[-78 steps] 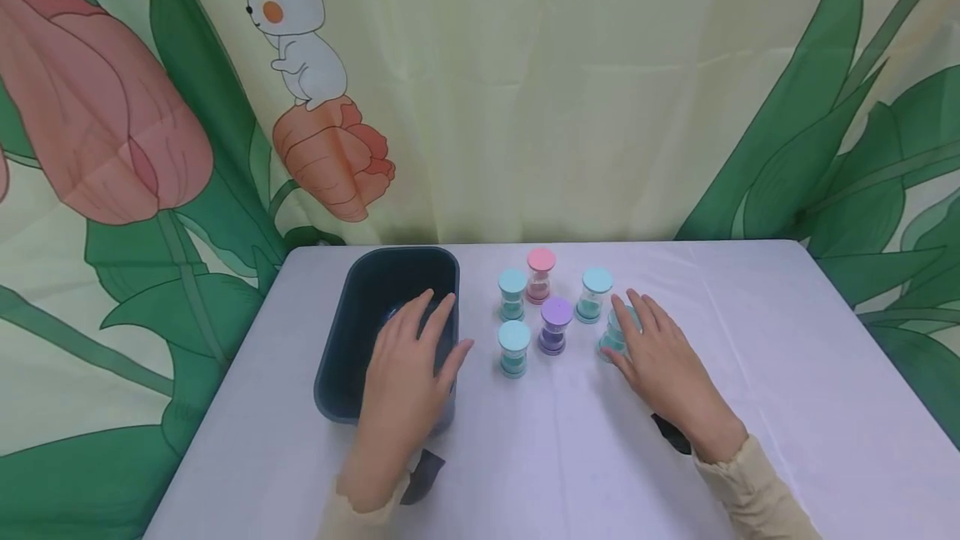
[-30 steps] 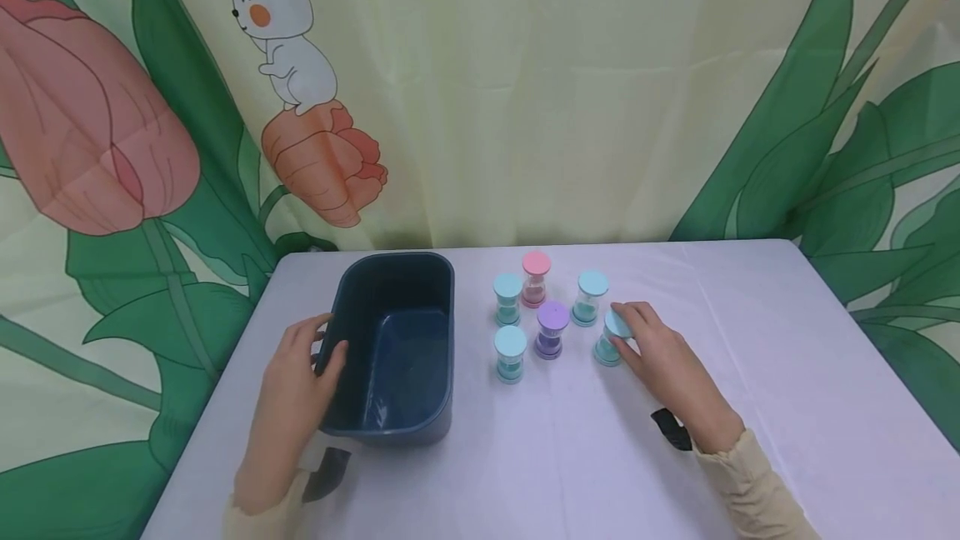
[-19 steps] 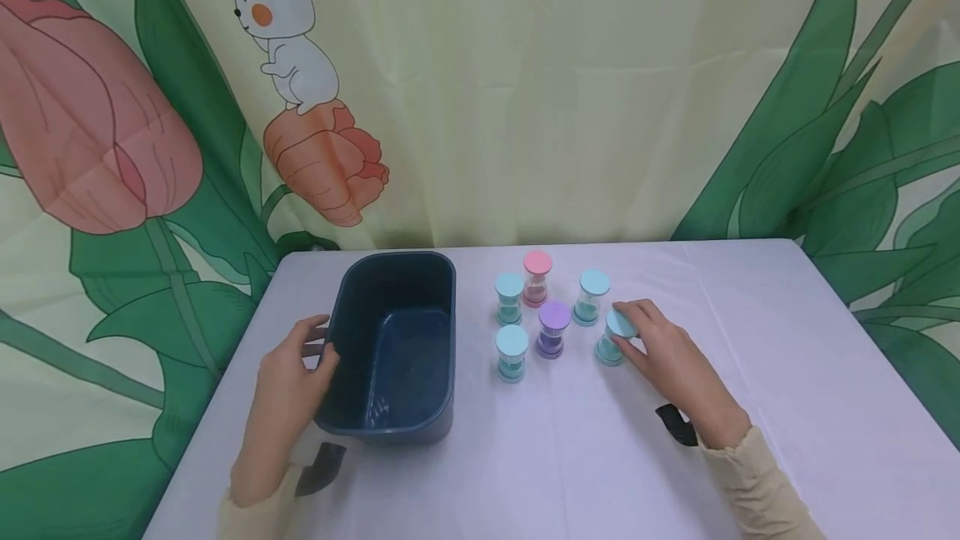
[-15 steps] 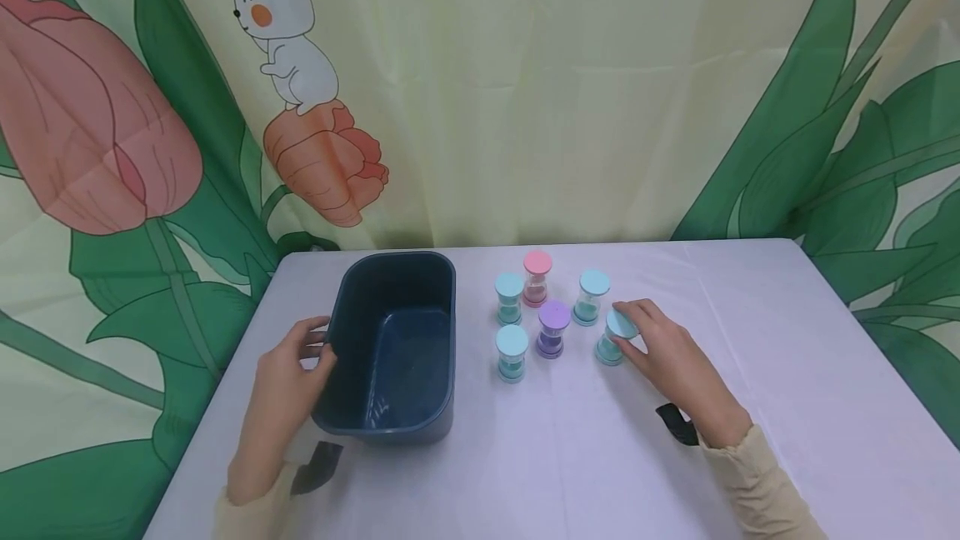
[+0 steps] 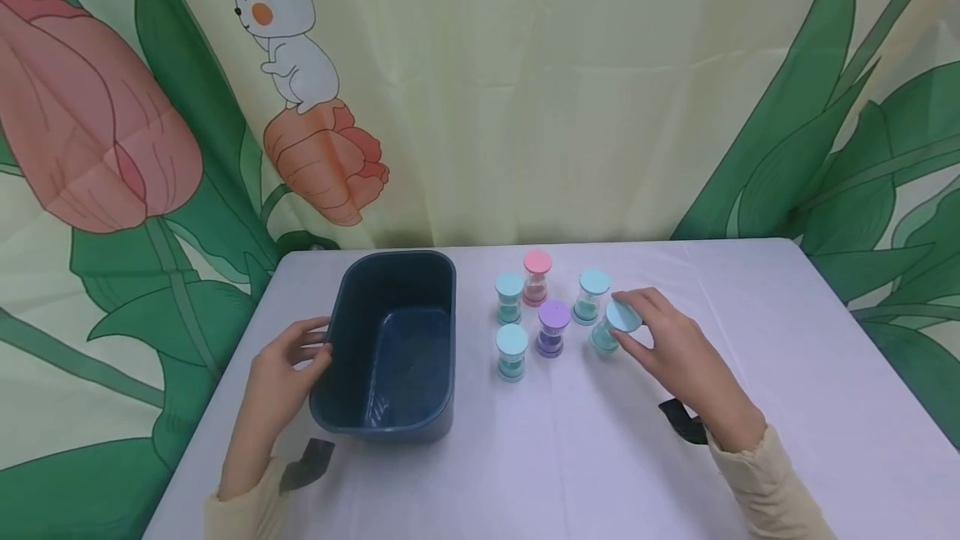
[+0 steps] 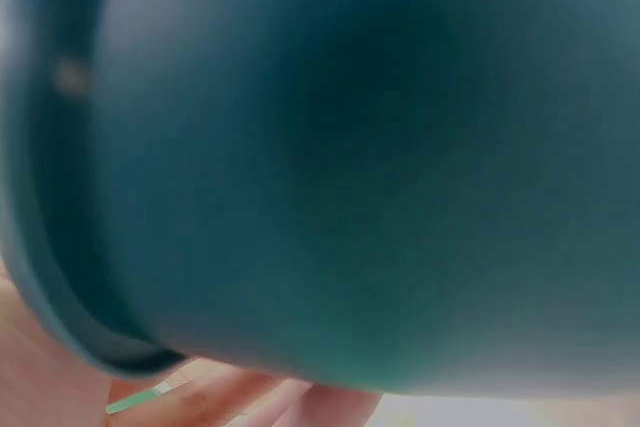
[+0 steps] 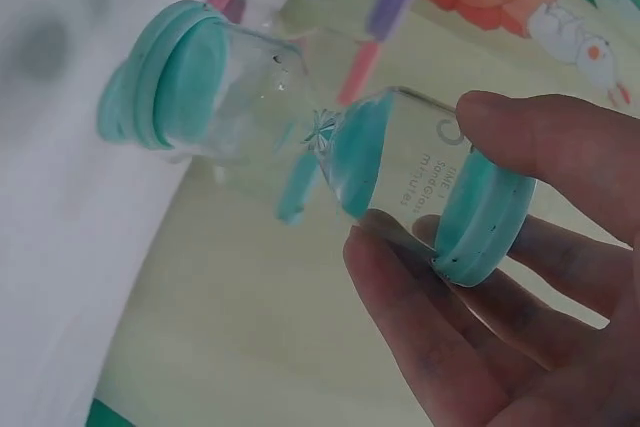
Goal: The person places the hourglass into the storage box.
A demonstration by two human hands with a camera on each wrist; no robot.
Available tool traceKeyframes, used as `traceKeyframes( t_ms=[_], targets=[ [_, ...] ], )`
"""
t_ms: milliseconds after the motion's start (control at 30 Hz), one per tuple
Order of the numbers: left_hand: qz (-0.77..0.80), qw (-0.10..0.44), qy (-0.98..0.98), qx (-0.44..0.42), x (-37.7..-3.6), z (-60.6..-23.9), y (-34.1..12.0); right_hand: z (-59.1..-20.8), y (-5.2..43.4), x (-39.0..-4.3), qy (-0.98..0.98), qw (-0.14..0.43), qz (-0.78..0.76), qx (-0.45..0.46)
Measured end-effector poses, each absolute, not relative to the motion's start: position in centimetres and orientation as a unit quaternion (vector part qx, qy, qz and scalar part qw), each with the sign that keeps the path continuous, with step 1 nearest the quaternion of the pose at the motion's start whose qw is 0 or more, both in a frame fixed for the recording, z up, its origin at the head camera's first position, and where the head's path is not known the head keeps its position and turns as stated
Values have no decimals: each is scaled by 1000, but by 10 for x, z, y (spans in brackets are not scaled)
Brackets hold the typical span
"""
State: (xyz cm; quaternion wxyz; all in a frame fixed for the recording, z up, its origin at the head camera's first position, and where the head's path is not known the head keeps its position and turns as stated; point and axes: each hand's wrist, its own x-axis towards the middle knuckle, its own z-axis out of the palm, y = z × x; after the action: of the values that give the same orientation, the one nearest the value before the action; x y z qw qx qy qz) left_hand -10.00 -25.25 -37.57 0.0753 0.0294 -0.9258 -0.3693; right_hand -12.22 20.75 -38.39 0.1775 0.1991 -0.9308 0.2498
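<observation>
**A cartoon curtain behind a white-covered table**

A printed fabric backdrop point(image 5: 525, 90) fills the whole back of the scene, hanging in soft vertical folds. Its ground is pale yellow-green. A white cartoon rabbit point(image 5: 281, 19) stands on an orange tulip point(image 5: 326, 161), a large pink tulip point(image 5: 90, 115) sits at the left, and broad green leaves point(image 5: 817, 132) sweep up the right side. In front stands a table point(image 5: 787, 407) with rounded far corners, covered in a white cloth showing faint creases. The light is even and soft, with weak shadows.
</observation>
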Motion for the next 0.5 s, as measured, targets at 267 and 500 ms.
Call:
traceKeyframes(
  t_ms=[267, 500],
  targets=[
    [-387, 66, -919, 34, -101, -377, -255, -363, 204, -114, -919, 206, 248, 225],
    [-393, 55, -917, 39, -100, -378, -256, -351, 200, -114, -910, 221, 256, 238]
  ],
)
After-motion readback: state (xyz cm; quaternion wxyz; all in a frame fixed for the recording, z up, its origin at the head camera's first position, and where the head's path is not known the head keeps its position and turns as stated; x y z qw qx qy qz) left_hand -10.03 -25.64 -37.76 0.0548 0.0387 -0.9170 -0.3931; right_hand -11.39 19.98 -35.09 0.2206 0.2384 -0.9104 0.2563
